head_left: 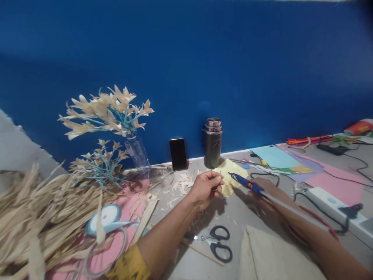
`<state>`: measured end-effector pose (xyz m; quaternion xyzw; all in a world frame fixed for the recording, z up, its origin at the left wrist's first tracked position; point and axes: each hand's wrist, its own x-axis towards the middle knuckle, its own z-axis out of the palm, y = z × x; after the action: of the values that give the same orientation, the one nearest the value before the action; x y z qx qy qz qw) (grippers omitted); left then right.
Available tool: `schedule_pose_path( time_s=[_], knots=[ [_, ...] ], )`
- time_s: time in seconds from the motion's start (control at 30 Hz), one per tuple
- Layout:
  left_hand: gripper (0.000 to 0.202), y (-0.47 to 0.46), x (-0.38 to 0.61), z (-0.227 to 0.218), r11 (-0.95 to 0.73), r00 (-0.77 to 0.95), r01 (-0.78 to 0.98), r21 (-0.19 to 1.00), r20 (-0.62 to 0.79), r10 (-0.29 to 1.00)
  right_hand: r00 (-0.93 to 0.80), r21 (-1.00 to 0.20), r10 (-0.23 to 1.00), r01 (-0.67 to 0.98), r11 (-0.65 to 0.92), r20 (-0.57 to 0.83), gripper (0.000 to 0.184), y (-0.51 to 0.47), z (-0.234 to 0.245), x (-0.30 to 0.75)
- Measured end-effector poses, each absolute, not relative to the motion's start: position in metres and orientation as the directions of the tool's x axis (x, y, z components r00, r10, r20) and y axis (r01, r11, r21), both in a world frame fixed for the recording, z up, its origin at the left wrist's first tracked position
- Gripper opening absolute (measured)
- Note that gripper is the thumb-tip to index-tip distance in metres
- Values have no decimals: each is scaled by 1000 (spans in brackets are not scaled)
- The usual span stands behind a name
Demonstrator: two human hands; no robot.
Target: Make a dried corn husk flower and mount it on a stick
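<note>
My right hand (260,194) grips a blue hot glue gun (247,184), its nozzle pointing left and a long pale glue stick (294,212) running out of its back over my forearm. Just left of the nozzle, my left hand (206,188) is closed in a pinch; what sits between the fingertips is too small to make out. Nozzle and fingertips are a short gap apart. Beneath both lies a crumpled yellow sheet (230,173). Black-handled scissors (214,241) rest on the table below my left wrist, beside a thin wooden stick (204,252).
Dried husks (29,225) heap up at left beside a tape roll (105,252). Pale husk flowers (110,112) stand in a clear bottle (138,155). A phone (178,154) and a steel flask (212,144) stand near the wall. A power strip (335,206) and cords lie right.
</note>
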<state>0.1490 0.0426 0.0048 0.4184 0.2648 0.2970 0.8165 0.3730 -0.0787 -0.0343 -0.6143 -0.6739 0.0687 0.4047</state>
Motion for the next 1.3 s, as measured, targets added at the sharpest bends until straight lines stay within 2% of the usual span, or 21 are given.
schedule_pose_path(
  time_s=[0.07, 0.17, 0.23, 0.53, 0.63, 0.8, 0.9, 1.1, 1.2, 1.3],
  knots=[
    [21, 41, 149, 6, 471, 709, -275, 838, -153, 688, 66, -533, 909, 826, 182, 412, 14, -76, -40, 375],
    [25, 39, 149, 7, 475, 724, -271, 837, -148, 674, 56, -396, 956, 916, 66, 289, 20, -76, -44, 375],
    [24, 39, 150, 8, 481, 722, -261, 837, -161, 673, 68, -349, 975, 937, 11, 213, 23, -76, -44, 375],
    [13, 38, 150, 10, 538, 695, -214, 815, -260, 671, 37, -378, 992, 926, 10, 118, 23, -78, -37, 371],
    [12, 46, 143, 22, 518, 664, -227, 825, -258, 702, 12, -388, 996, 922, 23, 88, 29, -78, -38, 372],
    [13, 73, 107, 55, 365, 534, -270, 891, -177, 827, -30, -393, 992, 916, 76, 124, 35, -78, -46, 379],
    [14, 82, 75, 60, 322, 458, -250, 913, -181, 870, -64, -406, 989, 907, 114, 135, 37, -78, -54, 385],
    [21, 76, 28, 26, 343, 386, -218, 914, -242, 890, -39, -421, 971, 896, 139, 237, 34, -80, -62, 398],
    [21, 72, 22, 4, 385, 365, -228, 894, -288, 885, -31, -366, 957, 920, 140, 288, 21, -73, -44, 390],
    [19, 69, 22, -12, 417, 352, -255, 873, -317, 880, -51, -277, 964, 953, 125, 261, 28, -54, -13, 357]
  ],
)
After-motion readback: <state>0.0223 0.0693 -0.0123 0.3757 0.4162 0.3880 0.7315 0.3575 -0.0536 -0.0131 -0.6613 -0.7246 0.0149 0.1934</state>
